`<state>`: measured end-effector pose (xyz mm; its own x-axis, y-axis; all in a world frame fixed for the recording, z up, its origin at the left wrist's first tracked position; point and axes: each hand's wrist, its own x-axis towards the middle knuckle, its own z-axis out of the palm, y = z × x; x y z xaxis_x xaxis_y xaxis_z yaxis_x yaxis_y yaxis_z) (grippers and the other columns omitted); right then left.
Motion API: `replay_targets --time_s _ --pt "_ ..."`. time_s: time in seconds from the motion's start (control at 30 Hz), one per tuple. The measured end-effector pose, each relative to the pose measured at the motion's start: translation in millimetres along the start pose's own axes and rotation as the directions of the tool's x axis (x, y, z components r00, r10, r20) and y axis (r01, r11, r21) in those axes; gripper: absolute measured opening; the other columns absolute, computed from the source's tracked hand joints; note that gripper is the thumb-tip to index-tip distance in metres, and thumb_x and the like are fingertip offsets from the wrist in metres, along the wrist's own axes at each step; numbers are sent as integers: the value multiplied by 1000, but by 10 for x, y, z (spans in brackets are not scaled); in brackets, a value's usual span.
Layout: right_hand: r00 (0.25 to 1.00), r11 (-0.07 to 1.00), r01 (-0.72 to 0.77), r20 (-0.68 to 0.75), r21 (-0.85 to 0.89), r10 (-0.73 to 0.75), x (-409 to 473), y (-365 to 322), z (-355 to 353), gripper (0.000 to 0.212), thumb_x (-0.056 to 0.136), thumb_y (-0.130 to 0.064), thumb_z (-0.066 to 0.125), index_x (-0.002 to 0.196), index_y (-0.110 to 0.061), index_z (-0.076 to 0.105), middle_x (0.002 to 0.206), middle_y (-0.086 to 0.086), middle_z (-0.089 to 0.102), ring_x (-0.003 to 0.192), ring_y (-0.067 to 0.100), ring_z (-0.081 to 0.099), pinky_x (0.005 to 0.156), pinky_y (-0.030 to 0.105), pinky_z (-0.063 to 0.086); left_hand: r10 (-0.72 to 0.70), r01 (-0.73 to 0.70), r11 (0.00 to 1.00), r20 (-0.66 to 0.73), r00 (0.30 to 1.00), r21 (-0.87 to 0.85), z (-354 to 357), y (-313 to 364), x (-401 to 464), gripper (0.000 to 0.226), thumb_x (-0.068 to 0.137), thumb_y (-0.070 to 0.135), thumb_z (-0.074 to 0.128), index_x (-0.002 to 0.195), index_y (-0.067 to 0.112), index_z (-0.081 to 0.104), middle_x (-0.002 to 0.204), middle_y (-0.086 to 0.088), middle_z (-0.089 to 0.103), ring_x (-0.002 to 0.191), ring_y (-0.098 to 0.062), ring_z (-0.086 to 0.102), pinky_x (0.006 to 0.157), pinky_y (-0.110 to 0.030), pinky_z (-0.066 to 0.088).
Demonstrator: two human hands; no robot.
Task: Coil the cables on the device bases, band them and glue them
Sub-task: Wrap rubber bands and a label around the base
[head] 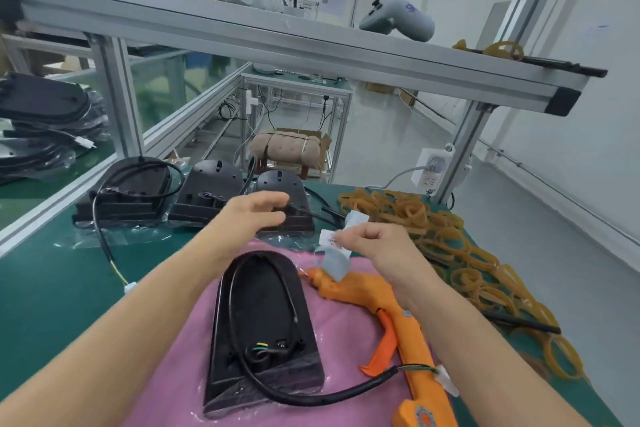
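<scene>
A black device base [263,329] lies on a pink cloth [346,333] in front of me. Its black cable [311,395] runs around the inside and trails off the near edge to the right. My left hand [256,215] hovers over the far end of the base with relaxed fingers, holding nothing. My right hand [374,246] pinches a small white label with a clear strip [334,250] above the nozzle of an orange glue gun [405,319]. A heap of tan rubber bands [446,246] lies at the right.
Three more black bases [214,191] with cables stand in a row at the back of the green table [52,288]. A stack of bagged bases [45,125] sits at far left behind an aluminium frame [117,97]. A shelf [311,42] runs overhead.
</scene>
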<state>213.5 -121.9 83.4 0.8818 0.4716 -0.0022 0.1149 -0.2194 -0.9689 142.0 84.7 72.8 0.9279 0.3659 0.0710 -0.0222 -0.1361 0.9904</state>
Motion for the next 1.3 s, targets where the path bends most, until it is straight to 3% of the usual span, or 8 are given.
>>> replay_targets --time_s 0.1,0.3,0.47,0.57,0.73,0.97,1.07,1.3 --pt "994 990 -11 104 -143 26 -32 -2 312 16 82 -18 76 75 -3 74 68 3 68 63 7 56 54 11 44 -85 89 996 -322 943 -1 -300 -179 -194 33 89 -9 54 111 12 66 105 -1 66 92 -6 58 76 -14 39" --pt "971 926 -42 201 -374 126 20 -31 752 10 83 -21 75 76 -14 75 32 -14 44 32 -1 39 38 9 26 -152 155 988 -302 941 -15 -273 -479 -580 25 90 -6 56 106 12 64 104 0 64 86 1 55 76 -16 38" --pt "977 913 -70 158 -403 145 -16 -31 888 11 80 -23 77 81 -13 78 69 1 70 74 14 65 75 34 52 -185 163 982 -292 938 -96 -132 -517 -647 22 92 -5 54 105 10 63 100 -4 63 84 -10 54 74 -22 41" --pt "984 886 -80 105 -456 143 -45 3 934 14 80 -26 76 85 -14 79 90 11 74 95 27 66 93 44 49 -181 152 981 -286 941 -121 -93 -509 -660 20 91 -4 57 105 9 63 98 -7 63 88 -16 56 80 -27 44" --pt "995 789 -8 77 -614 70 -65 35 980 17 83 -33 72 84 -18 78 87 8 73 93 27 65 89 41 49 -193 157 976 -271 943 -150 -44 -510 -679 26 80 3 73 93 22 62 90 -1 65 86 -13 59 71 -19 48" --pt "991 659 82 -8 -747 -133 -105 93 1041 21 78 -41 73 89 -24 66 93 -4 62 95 21 57 76 34 30 -201 200 979 -293 935 -35 4 -533 -655 49 70 -6 76 108 19 58 102 -10 61 92 -25 60 85 -40 53" --pt "993 734 17 -73 -678 -91 -67 131 947 50 75 -39 78 100 -24 37 95 -7 47 90 19 51 75 34 32 -202 186 979 -291 935 -83 5 -559 -648 47 70 -10 74 102 22 58 99 -10 60 83 -21 61 75 -34 54" --pt "990 837 141 81 -528 -116 -283 48 831 17 90 -21 62 99 -21 48 88 -3 53 80 11 51 69 30 41 -175 158 984 -337 925 -77 -16 -562 -780 65 80 8 76 136 13 43 131 -2 46 113 -16 48 88 -27 37"
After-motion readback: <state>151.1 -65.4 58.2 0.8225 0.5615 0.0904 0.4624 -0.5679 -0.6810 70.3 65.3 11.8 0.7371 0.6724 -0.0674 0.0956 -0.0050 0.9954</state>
